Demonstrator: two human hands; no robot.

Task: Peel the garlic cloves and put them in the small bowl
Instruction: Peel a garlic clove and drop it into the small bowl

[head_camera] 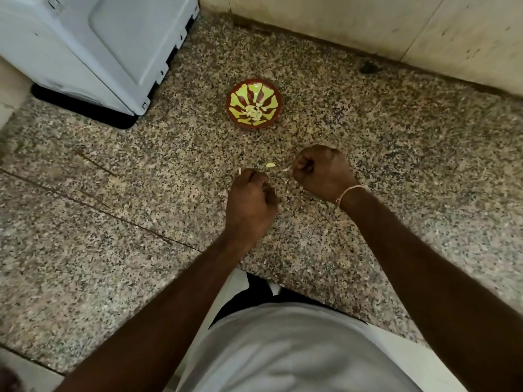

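A small brown bowl (254, 102) with a yellow-green pattern stands on the speckled granite counter (141, 250), with several peeled garlic cloves (252, 111) at its bottom. My left hand (250, 203) is curled closed, and a pale tip of garlic (240, 171) sticks out at its upper left. My right hand (321, 174) is curled too and pinches a thin strip of garlic skin (286, 169) at its fingertips. A pale clove (270, 165) lies on the counter between the two hands, in front of the bowl.
A white appliance (93, 46) stands at the back left on a black base. A pale wall (396, 29) runs along the back and right. The counter's front edge (297, 287) is close to my body. Small skin flakes lie near my hands.
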